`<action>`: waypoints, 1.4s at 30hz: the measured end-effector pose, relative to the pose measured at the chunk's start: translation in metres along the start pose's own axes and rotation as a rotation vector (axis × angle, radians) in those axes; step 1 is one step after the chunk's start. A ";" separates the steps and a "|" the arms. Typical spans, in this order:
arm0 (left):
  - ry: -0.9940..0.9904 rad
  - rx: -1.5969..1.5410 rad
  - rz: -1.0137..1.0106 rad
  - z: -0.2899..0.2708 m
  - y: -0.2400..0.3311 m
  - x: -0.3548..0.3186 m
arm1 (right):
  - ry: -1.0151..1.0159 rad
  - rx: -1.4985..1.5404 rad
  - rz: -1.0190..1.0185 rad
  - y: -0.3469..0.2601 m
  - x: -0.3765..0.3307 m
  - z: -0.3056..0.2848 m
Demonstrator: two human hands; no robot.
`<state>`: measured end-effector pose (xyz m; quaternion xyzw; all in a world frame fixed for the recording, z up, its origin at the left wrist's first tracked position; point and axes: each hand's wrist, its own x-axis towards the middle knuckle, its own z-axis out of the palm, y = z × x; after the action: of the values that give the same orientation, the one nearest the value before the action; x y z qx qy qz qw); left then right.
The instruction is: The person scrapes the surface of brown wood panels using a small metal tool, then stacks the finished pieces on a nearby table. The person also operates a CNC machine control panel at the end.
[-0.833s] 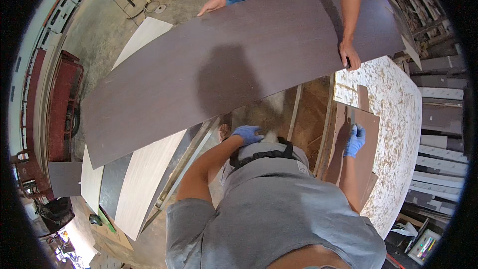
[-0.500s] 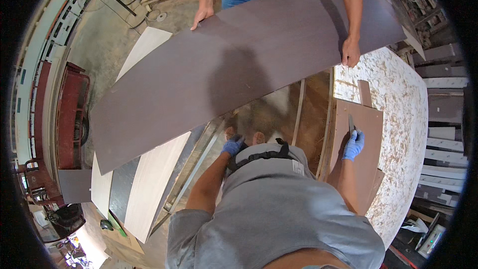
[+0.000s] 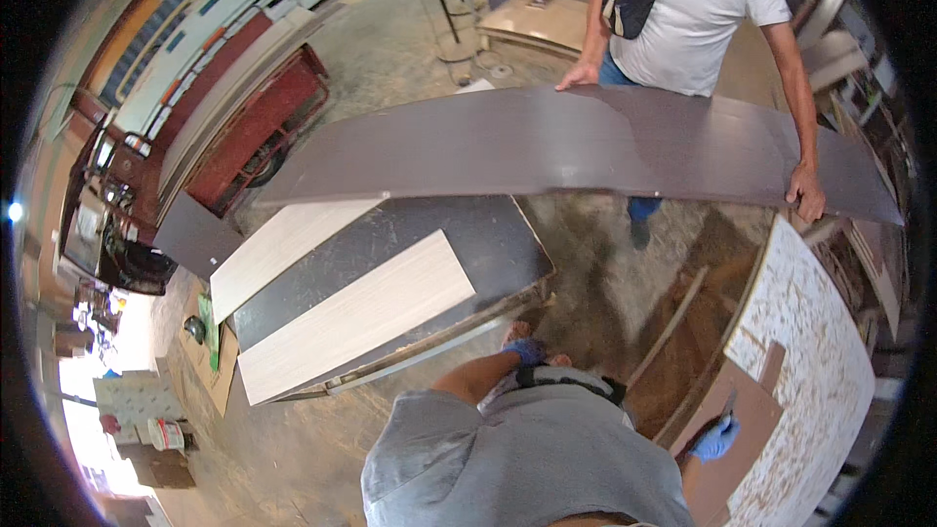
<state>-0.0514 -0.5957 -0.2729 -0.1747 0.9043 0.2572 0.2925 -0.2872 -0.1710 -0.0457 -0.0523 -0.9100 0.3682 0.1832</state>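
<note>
here, a thin dark tool (image 3: 730, 401), perhaps a blade, is gripped in the gloved right hand (image 3: 715, 439), over a brown board (image 3: 756, 429) on the white, flecked tabletop (image 3: 832, 371). the gloved left hand (image 3: 528, 350) is near the waist, its grip impossible to tell. beyond, a co-worker (image 3: 673, 44) holds a long dark panel (image 3: 508, 146).

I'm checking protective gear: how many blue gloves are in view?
2: one glove on the left hand, near the black waist strap; one on the right hand, holding a slim tool.
</note>
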 end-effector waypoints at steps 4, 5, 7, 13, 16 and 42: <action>-0.122 -0.151 -0.062 -0.084 0.052 -0.067 | -0.060 -0.079 -0.004 0.027 0.014 0.006; -0.105 -0.184 -0.049 -0.100 0.062 -0.079 | -0.032 -0.036 -0.018 0.031 0.015 0.008; -0.065 -0.153 0.078 -0.092 0.051 -0.064 | -0.154 -0.095 0.132 0.003 0.010 -0.008; -0.108 -0.238 0.066 -0.098 0.047 -0.071 | 0.146 -0.090 -0.204 -0.020 0.007 0.007; -0.080 -0.268 0.031 -0.095 0.047 -0.066 | 0.006 0.208 -0.078 0.001 0.026 0.032; 0.675 -0.277 -0.009 -0.023 0.014 -0.034 | -0.069 0.258 0.000 0.057 0.063 0.032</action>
<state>-0.0424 -0.5918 -0.2308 -0.2916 0.9058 0.3036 -0.0480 -0.3598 -0.1358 -0.0879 -0.0157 -0.8609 0.4838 0.1568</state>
